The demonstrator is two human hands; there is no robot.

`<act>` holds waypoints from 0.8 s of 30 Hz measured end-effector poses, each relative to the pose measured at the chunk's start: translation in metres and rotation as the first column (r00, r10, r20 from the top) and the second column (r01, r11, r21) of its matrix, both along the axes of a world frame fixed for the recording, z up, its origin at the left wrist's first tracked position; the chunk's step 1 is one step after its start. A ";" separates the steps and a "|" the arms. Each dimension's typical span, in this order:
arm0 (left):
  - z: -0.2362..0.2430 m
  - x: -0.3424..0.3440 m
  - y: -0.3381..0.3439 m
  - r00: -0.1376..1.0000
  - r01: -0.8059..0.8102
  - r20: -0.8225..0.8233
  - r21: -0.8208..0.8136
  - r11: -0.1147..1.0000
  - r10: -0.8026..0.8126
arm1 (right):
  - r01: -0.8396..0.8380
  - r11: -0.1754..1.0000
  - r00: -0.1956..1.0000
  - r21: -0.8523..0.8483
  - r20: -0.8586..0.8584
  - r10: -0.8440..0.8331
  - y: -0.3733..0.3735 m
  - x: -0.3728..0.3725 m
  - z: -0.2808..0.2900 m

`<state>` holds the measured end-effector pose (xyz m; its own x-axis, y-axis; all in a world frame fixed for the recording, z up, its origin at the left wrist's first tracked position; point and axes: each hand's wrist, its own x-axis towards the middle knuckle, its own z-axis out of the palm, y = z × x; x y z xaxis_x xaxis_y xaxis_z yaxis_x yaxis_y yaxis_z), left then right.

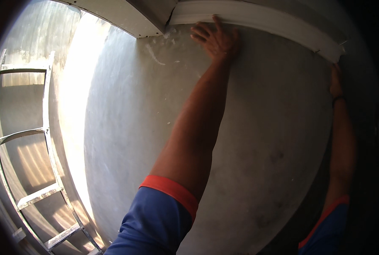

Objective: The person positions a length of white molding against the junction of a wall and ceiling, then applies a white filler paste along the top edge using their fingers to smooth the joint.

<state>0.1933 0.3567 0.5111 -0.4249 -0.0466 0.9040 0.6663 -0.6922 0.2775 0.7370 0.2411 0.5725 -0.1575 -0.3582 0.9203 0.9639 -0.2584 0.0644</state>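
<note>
My left hand (218,41) is raised to the top of the grey wall (261,127), fingers spread. Its palm lies against the wall, and the fingertips touch the lower edge of a long white cornice moulding (249,20). My right hand (336,81) reaches up at the far right, just under the right end of that moulding. A dark band circles its wrist. Shadow hides most of its fingers, so whether they grip or only press cannot be made out.
A ladder (48,127), pale and worn, leans at the left beside a bright strip of sunlight. At the top, a boxed ledge (125,19) meets the moulding's left end, with a dark gap at the joint. Deep shadow covers the right side.
</note>
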 end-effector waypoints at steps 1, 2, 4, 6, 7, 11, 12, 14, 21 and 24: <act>-0.002 0.007 -0.001 1.000 0.016 -0.012 -0.003 1.000 -0.016 | 0.035 0.999 0.999 0.019 -0.023 -0.034 -0.009 0.004 -0.009; -0.002 0.014 -0.002 0.999 0.033 -0.021 -0.006 0.999 -0.033 | 0.075 0.996 0.996 0.056 -0.043 -0.072 -0.020 0.003 -0.017; -0.001 0.013 0.002 0.999 0.045 -0.024 0.034 0.998 -0.044 | 0.090 0.978 0.996 0.189 -0.040 -0.084 -0.018 -0.039 -0.026; 0.007 -0.028 0.018 0.996 -0.070 0.065 0.064 0.995 0.066 | -0.080 0.967 0.996 0.243 0.046 0.071 -0.002 -0.217 -0.028; 0.010 -0.021 0.020 0.994 -0.080 0.076 0.081 0.993 0.074 | -0.147 0.963 0.974 0.228 0.202 0.101 -0.006 -0.250 -0.030; 0.002 -0.008 0.016 0.998 0.004 0.066 0.157 0.988 -0.015 | -0.320 0.947 0.842 -0.011 0.455 0.290 0.018 -0.351 -0.042; -0.003 -0.003 0.000 1.000 0.025 0.007 0.058 0.998 -0.025 | -0.303 0.952 0.844 -0.029 0.456 0.283 0.031 -0.353 -0.052; -0.010 -0.006 -0.028 0.995 0.026 -0.094 -0.138 0.990 -0.039 | -0.330 0.938 0.828 -0.111 0.443 0.344 0.044 -0.352 -0.075; -0.007 -0.001 -0.036 0.995 0.017 -0.089 -0.214 0.977 -0.037 | -0.306 0.947 0.810 -0.098 0.496 0.313 0.012 -0.321 -0.141; -0.007 0.004 -0.047 0.992 0.009 -0.121 -0.278 0.961 -0.045 | -0.188 0.982 0.884 0.016 0.438 0.162 -0.008 -0.294 -0.170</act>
